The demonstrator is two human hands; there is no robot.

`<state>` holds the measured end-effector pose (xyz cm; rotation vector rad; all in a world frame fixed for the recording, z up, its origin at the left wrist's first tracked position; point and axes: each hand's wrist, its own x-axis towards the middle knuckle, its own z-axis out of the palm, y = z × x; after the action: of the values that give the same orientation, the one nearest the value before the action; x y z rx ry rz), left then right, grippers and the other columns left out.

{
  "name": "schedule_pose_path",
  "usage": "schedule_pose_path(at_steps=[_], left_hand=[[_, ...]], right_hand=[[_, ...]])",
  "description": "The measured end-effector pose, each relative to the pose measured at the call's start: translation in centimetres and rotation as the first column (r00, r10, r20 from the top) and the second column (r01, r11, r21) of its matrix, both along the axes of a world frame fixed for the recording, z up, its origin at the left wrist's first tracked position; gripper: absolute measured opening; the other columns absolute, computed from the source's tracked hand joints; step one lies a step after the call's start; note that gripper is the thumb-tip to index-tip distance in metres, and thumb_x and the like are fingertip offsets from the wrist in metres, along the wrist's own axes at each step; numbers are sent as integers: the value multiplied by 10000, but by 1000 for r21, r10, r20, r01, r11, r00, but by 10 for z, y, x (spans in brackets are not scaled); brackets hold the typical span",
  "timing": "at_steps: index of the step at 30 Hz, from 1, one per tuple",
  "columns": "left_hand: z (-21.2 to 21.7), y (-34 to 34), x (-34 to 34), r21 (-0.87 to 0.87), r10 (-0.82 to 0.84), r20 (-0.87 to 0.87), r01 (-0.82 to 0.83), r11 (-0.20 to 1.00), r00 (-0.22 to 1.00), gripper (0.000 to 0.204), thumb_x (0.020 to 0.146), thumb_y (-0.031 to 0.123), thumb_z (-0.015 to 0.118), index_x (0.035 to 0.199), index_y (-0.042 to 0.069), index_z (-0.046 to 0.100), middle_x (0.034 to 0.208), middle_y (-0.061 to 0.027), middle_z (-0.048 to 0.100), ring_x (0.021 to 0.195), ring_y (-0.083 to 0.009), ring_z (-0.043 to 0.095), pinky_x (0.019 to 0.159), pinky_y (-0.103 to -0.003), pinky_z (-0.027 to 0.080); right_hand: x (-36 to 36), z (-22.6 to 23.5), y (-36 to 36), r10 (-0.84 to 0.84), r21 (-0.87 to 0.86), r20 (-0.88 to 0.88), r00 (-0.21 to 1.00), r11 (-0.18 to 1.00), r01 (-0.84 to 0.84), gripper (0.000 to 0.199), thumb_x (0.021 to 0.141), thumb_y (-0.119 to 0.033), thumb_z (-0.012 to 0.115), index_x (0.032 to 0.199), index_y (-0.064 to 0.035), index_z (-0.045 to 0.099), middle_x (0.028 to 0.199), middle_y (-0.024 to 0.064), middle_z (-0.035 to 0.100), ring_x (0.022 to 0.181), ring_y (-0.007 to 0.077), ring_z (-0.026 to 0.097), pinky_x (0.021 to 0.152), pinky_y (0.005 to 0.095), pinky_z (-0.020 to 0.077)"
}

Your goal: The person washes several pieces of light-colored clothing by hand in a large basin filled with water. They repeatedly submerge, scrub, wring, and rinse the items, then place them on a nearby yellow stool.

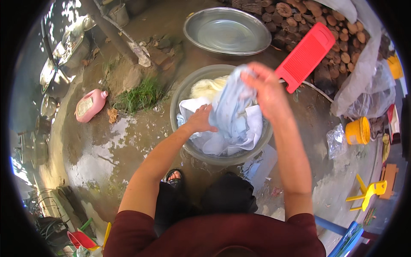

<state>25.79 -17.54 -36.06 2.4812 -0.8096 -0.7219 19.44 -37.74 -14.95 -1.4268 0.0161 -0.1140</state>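
A round grey plastic tub (222, 160) in front of me holds wet laundry. In it are a pale yellow cloth (206, 88) at the back and white cloth (255, 122) around the middle and right. My right hand (266, 88), slightly blurred, is closed on the upper end of a light blue cloth (231, 100) and lifts it above the tub's far right side. The lower part of that cloth hangs down into the pile. My left hand (199, 120) has its fingers spread over the white cloth at the left, beside the blue one; whether it presses on the laundry I cannot tell.
A metal basin (227, 35) stands beyond the tub, and a red washboard (306, 55) leans by stacked firewood (295, 19). A pink bottle (91, 105) lies left on the wet ground. To the right are a yellow bucket (357, 131) and a small yellow stool (367, 193).
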Motion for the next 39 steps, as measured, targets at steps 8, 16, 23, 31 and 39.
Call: schedule_pose_path(at_steps=[8,16,23,31,39], left_hand=[[40,-30,-13,-344,331,-575,-588,732,749,567,790,326,682,1240,21,524,1285,-204,499,1207,-321,478,949,-465,432],[209,-40,-40,-693,-90,-666,-571,439,740,268,911,186,545,1105,8,596,1026,-92,655,886,-194,630,847,-367,509],[230,-7,-46,-708,-378,-688,-687,164,619,339,856,218,556,1136,28,568,1118,-117,621,1089,-277,579,972,-475,441],[123,16,-29,-144,245,-957,-987,76,158,498,894,415,437,1276,103,507,1329,-142,497,1275,-337,429,1046,-599,308],[117,13,-25,-452,-396,-803,-888,-84,446,465,944,433,447,1224,73,538,1175,-94,616,1074,-257,597,944,-427,485]], right_hand=[[-58,154,-41,-138,178,548,825,983,46,165,921,-113,575,1048,-13,606,920,34,642,818,115,626,748,269,528],[-95,-170,-107,-258,-736,-189,948,676,37,584,716,-215,779,1203,-13,528,1074,143,633,1003,242,613,836,372,504],[-60,-154,26,-90,371,-382,920,897,241,568,882,-278,632,1370,-115,392,1312,85,494,1199,230,489,955,443,449],[-61,-10,41,54,635,94,994,765,-102,375,932,-230,555,1274,-94,486,1230,73,557,1126,213,545,962,428,447],[-96,-64,19,78,257,-187,979,966,-28,484,924,-212,555,1350,-46,396,1251,103,547,1147,257,546,944,459,480]])
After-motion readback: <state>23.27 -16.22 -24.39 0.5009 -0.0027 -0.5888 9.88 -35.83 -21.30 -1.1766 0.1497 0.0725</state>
